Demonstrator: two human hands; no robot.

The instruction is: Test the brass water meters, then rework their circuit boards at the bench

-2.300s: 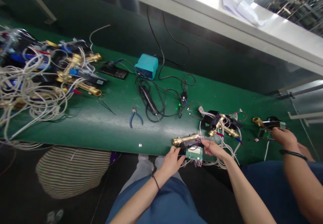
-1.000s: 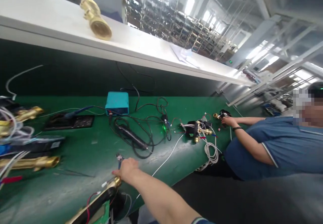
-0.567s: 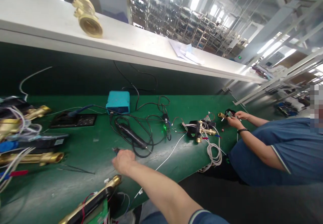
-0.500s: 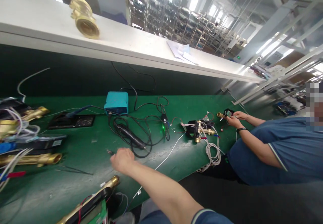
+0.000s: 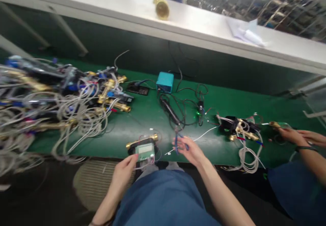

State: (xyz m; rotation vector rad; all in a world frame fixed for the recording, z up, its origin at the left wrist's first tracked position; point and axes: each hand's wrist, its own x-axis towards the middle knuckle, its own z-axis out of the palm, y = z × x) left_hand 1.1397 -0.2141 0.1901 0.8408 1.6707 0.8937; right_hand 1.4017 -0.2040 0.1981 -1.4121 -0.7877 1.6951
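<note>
My left hand (image 5: 124,169) grips a brass meter unit (image 5: 143,145) with a green circuit board and thin wires, at the near edge of the green bench (image 5: 142,117). My right hand (image 5: 189,149) is closed on blue-handled pliers (image 5: 178,141), held just above the bench to the right of the unit. The picture is blurred by motion, so the fingers show only roughly.
A heap of brass meter units with white cables (image 5: 51,100) fills the left. A teal box (image 5: 164,82), a black soldering iron (image 5: 171,112) and cords lie at centre. Another wired unit (image 5: 238,129) sits right, beside another person's hands (image 5: 292,136). A brass fitting (image 5: 161,1) stands on the shelf.
My right hand reached left to the pliers on the bench, picked them up and brought them back beside the unit. My view swung back down over the bench edge.
</note>
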